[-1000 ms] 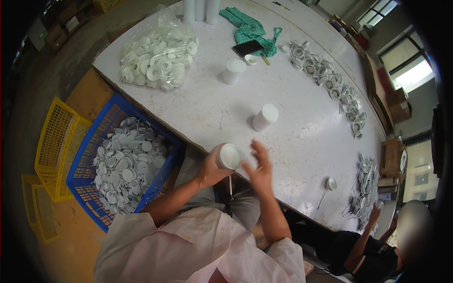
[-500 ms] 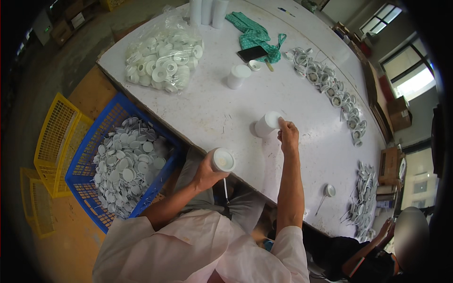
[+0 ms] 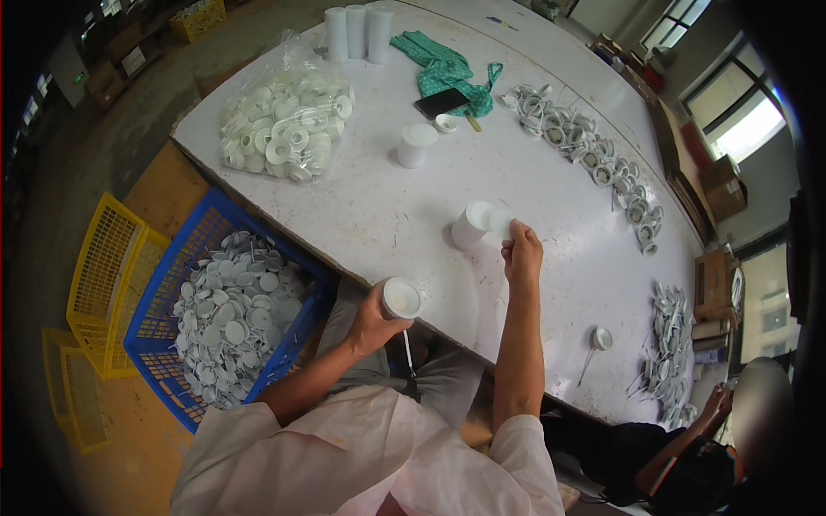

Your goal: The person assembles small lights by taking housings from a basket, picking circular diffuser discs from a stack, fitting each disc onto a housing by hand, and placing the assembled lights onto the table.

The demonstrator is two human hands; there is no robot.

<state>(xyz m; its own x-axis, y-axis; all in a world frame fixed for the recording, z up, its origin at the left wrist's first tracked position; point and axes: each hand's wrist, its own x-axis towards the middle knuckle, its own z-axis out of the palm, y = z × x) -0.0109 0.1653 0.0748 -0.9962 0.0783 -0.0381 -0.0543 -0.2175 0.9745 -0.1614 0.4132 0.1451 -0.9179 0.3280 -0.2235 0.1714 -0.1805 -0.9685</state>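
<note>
My left hand [image 3: 372, 320] is closed round a round white cup-shaped lamp housing [image 3: 402, 297] at the table's near edge, its open face up. From it a white cable [image 3: 409, 351] hangs down over my lap. Between the fingertips of my right hand [image 3: 523, 251] is a thin white disc [image 3: 501, 224]. The disc overlaps the right side of a white cylinder [image 3: 471, 225], perhaps a stack of such discs. Whether the two touch, I cannot tell. Farther back is a shorter white cylinder [image 3: 416, 146] with a wider top.
A clear bag of white rings [image 3: 288, 138] lies at the table's left. A blue basket [image 3: 155, 340] below it holds many white discs with stems. Rows of lamp housings [image 3: 594, 155] and corded pieces [image 3: 664, 344] line the right side. A co-worker [image 3: 662, 464] sits at lower right.
The disc in my right fingers has come out to the right from the top of the cylinder. My left hand still holds the housing. The whole view has shifted slightly.
</note>
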